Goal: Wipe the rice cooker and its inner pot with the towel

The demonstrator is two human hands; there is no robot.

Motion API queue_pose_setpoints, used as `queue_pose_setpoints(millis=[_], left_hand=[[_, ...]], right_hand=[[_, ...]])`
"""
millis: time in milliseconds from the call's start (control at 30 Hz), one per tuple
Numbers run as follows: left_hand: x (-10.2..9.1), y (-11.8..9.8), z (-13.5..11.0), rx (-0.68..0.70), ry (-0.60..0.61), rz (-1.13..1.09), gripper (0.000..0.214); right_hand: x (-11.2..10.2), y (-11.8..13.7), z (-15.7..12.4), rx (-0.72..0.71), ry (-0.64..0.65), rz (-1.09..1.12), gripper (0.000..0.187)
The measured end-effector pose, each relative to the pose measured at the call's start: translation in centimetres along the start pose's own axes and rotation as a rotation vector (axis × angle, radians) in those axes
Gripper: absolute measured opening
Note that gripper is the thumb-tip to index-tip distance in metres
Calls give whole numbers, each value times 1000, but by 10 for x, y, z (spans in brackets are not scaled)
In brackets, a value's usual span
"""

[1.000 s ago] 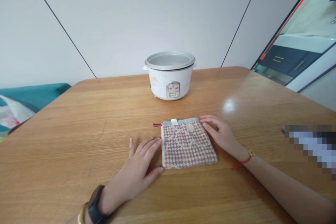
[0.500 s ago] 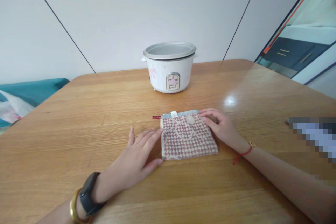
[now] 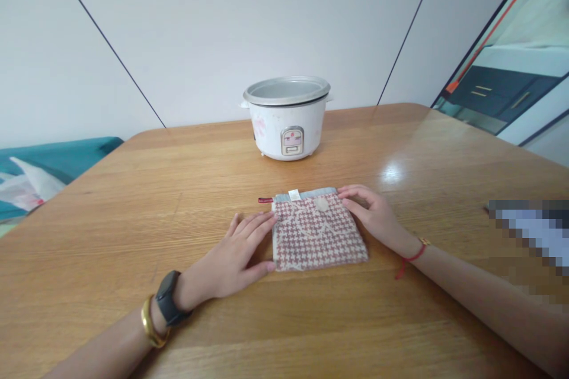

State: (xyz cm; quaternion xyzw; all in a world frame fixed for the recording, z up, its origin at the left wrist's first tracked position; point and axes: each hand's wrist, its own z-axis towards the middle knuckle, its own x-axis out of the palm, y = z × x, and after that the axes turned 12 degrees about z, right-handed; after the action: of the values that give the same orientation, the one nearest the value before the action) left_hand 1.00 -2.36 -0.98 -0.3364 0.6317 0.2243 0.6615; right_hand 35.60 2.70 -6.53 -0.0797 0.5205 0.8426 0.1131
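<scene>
A folded towel (image 3: 317,237) with a red-brown and cream houndstooth pattern lies flat on the wooden table, its grey-blue edge facing away from me. A white label and a dark red loop stick out at its far left corner. My left hand (image 3: 242,257) rests flat by the towel's left edge, fingers spread, with the fingertips touching that edge. At the far right corner, my right hand (image 3: 371,213) touches the towel with its fingertips, thumb and fingers apart. Neither hand grips the cloth.
Behind the towel stands a white rice cooker (image 3: 287,124) without a lid, its grey inner pot showing. The wooden table (image 3: 178,189) meets a pale wall. A blurred-out item (image 3: 533,237) lies at the right. A plastic bag (image 3: 33,183) rests on a teal seat at left.
My left hand has shifted slightly, with its little finger lowered and closer to the other fingers. The right hand and the towel stay nearly in place; the view tilts a little.
</scene>
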Motion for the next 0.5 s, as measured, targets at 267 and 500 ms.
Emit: queue_pose_setpoints(millis=[267, 500], left_hand=[[7, 3, -2, 1, 8, -20, 67], [14, 5, -3, 2, 5, 38, 64]], right_hand=[[-2, -1, 0, -23, 40, -107, 15], [1, -2, -1, 29, 121, -275, 20]])
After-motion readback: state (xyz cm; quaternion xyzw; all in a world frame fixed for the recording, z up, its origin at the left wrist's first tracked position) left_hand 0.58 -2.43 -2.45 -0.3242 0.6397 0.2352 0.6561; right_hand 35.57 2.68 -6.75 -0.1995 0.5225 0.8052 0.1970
